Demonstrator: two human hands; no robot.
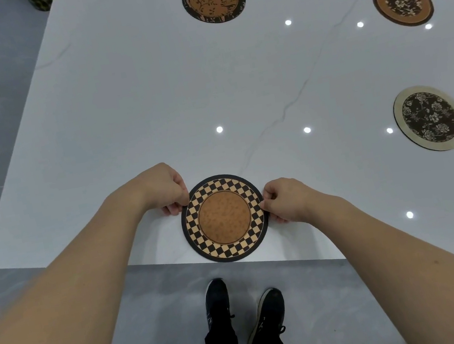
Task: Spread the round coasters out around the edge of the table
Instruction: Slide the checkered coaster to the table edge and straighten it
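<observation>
Now | round checkered cork coaster (224,218) | left hand (162,190), right hand (285,199) grips pinching rim | glossy white table (148,110)

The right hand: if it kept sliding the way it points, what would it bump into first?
The right hand points left across the checkered coaster it pinches, so beyond that it would probably meet the left hand on the opposite rim.

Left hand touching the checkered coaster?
Touching. The head view shows the left hand pinching the left rim of the checkered coaster, fingers curled onto its edge.
</observation>
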